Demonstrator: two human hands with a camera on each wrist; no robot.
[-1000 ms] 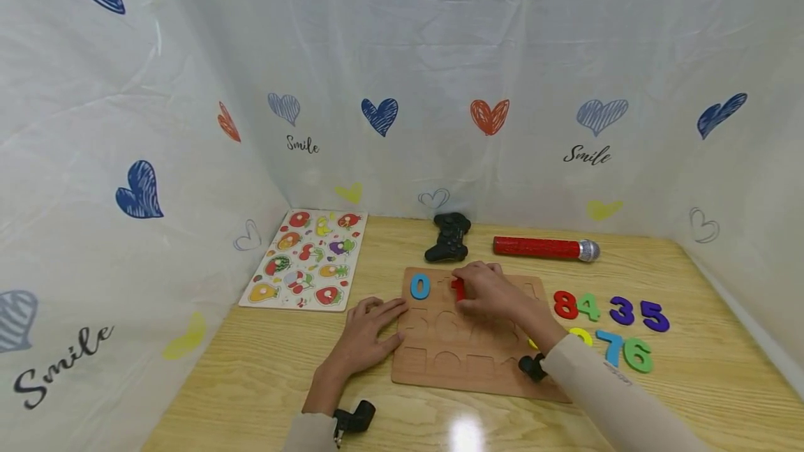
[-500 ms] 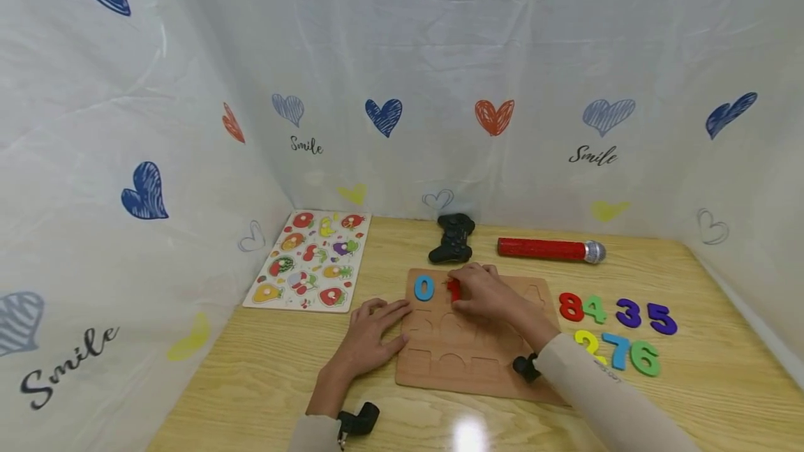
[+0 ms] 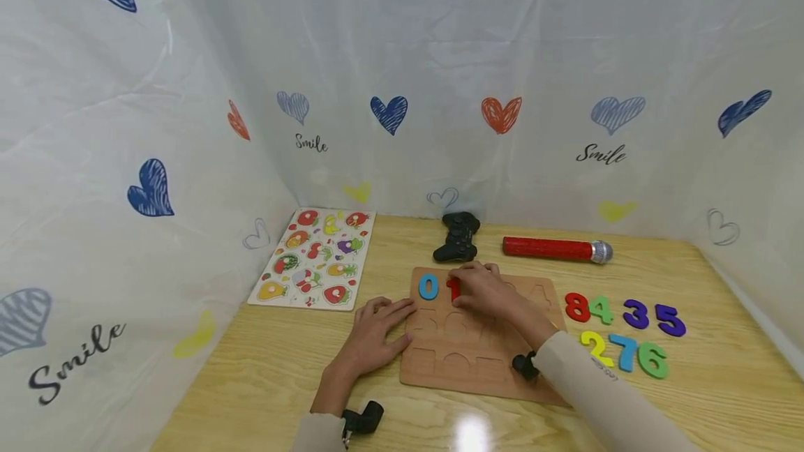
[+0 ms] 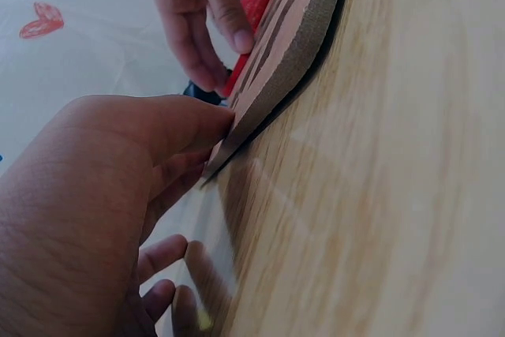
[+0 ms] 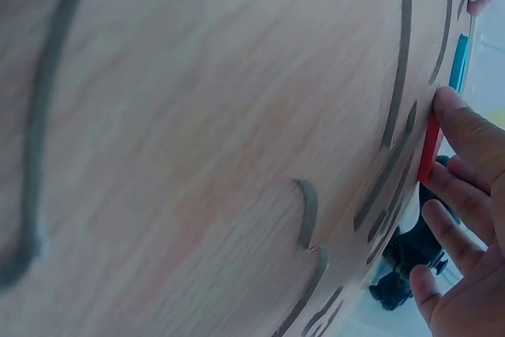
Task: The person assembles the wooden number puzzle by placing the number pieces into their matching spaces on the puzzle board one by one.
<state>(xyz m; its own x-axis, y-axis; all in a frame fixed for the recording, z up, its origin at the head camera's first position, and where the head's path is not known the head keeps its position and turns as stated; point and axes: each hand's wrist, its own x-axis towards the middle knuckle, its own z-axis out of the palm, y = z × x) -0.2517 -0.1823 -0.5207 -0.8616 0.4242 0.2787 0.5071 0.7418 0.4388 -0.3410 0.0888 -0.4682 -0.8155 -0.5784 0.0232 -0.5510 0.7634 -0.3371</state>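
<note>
The wooden number board lies flat on the table, with cut-out recesses in rows. My right hand is over its top row and pinches the red number 1 between thumb and index finger. In the right wrist view, the thumb is at one end of the red piece and the index finger at the other. The blue number 0 sits in the top-left recess. My left hand rests at the board's left edge, fingers extended, with fingertips and thumb touching the rim.
Right of the board lie several loose numbers, among them a red 8, purple 5 and green 6. Behind are a black game controller and a red microphone. A fruit puzzle board lies at the back left.
The red 1 has turned slightly and now looks straighter under my right hand in the top row. My left hand stays at the board's edge. The whole head view has shifted slightly.
</note>
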